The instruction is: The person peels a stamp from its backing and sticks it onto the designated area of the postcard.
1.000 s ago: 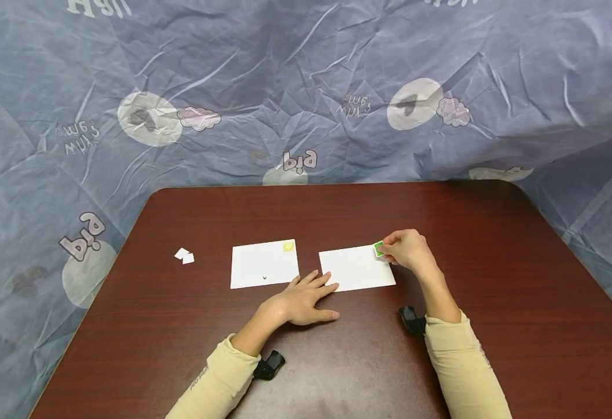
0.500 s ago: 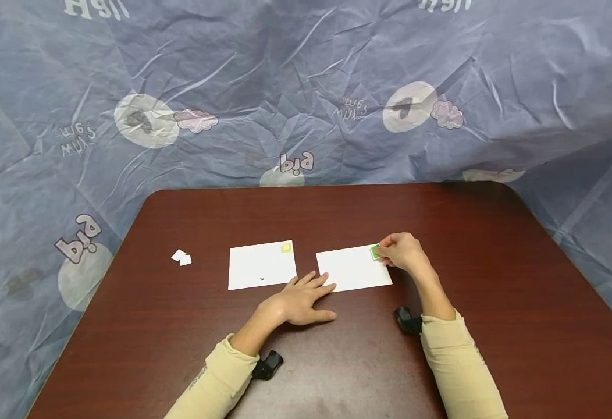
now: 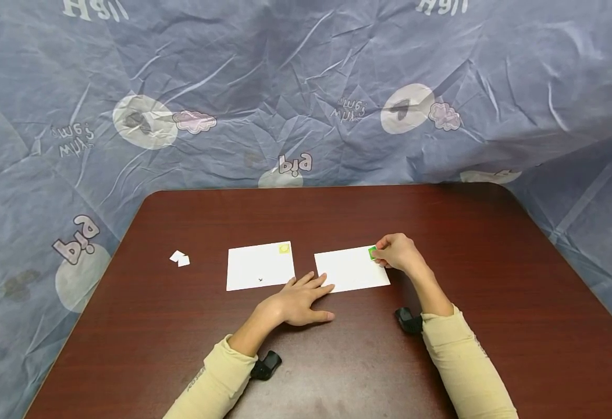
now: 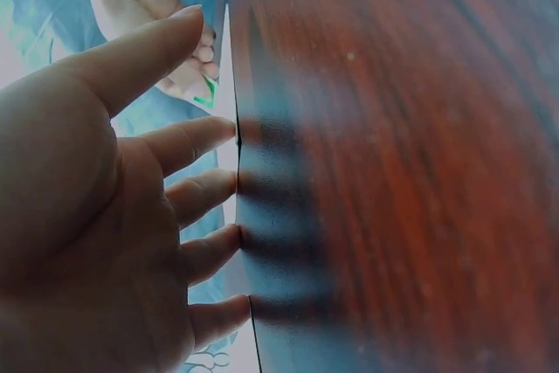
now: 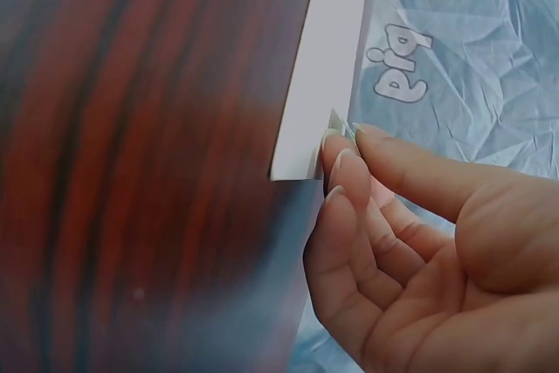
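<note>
A white envelope (image 3: 351, 271) lies on the table's right half. At its upper right corner my right hand (image 3: 397, 251) pinches a small green stamp (image 3: 372, 253) between thumb and fingers. In the right wrist view the stamp (image 5: 337, 120) is tilted up at the fingertips; whether its lower edge touches the paper I cannot tell. My left hand (image 3: 298, 301) lies with spread, straight fingers, some of them on the lower left corner of this envelope. Its little finger is near a second white envelope (image 3: 259, 269), which bears a yellow stamp (image 3: 284, 248) at its upper right.
Two small white paper squares (image 3: 180, 258) lie at the left of the brown wooden table (image 3: 143, 337). A tiny dark mark (image 3: 260, 280) shows on the left envelope. Behind the table hangs a wrinkled blue-grey printed cloth (image 3: 264, 75).
My right hand has brought the green stamp slightly lower and left over the envelope's corner. The left hand stays in place. The whole head view has shifted a little.
</note>
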`<state>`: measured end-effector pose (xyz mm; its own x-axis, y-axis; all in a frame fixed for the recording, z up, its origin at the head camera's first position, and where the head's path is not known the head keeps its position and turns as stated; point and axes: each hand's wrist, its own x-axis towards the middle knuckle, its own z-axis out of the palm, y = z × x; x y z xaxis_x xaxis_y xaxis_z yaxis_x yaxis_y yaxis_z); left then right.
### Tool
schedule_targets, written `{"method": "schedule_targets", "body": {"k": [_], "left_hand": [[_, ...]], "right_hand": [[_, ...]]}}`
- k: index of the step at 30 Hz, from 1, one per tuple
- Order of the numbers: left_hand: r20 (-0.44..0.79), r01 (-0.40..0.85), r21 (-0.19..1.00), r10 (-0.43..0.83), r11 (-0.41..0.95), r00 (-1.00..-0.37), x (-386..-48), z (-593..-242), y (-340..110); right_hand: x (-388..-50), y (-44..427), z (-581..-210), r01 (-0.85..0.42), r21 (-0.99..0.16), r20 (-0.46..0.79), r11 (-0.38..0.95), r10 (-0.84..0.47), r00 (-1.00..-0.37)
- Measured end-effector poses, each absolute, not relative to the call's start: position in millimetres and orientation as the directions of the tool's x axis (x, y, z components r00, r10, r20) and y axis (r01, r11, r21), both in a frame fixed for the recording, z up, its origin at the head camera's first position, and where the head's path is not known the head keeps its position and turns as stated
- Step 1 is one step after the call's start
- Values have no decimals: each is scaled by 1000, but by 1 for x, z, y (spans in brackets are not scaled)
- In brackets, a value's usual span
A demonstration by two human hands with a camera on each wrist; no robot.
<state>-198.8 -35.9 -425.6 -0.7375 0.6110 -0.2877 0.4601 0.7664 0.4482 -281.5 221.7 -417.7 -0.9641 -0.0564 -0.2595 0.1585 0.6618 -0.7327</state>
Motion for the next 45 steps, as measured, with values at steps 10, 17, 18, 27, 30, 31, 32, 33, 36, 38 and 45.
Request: {"method": "schedule_targets", "body": {"k": [10, 17, 18, 27, 30, 31, 32, 33, 36, 38, 45], "left_hand": [[-288, 467, 438, 612, 768, -737, -197, -424, -36], [-286, 472, 423, 608, 774, -740, -198, -425, -35], [-285, 473, 421, 608, 774, -741, -198, -425, -35], [-284, 475, 412, 605, 778, -744, -198, -426, -35], [-288, 473, 412, 604, 779, -743, -198, -426, -35], [-288, 472, 413, 603, 779, -743, -198, -426, -35], [-288, 472, 414, 603, 779, -743, -198, -426, -35], [-289, 471, 414, 603, 779, -743, -198, -426, -35], [-288, 471, 413, 603, 779, -744, -198, -426, -35], [-287, 472, 413, 603, 779, -745, -198, -426, -35], [-285, 473, 412, 603, 779, -745, -198, -427, -35]], "right_hand": [[-285, 218, -418, 144, -712, -265, 687, -73, -962], [-286, 217, -419, 143, -708, -263, 691, -71, -962], [-286, 216, -419, 143, -708, -264, 692, -71, -962], [-287, 210, -419, 120, -681, -239, 723, -63, -969], [-287, 209, -419, 114, -669, -232, 735, -61, -971], [-287, 209, -419, 111, -665, -230, 739, -62, -971], [-287, 209, -418, 108, -660, -229, 744, -63, -971], [-287, 208, -418, 110, -655, -230, 747, -59, -971], [-286, 208, -417, 105, -638, -227, 763, -56, -972], [-285, 207, -416, 103, -628, -223, 771, -52, -973], [-284, 204, -415, 81, -592, -214, 802, -60, -975]]}}
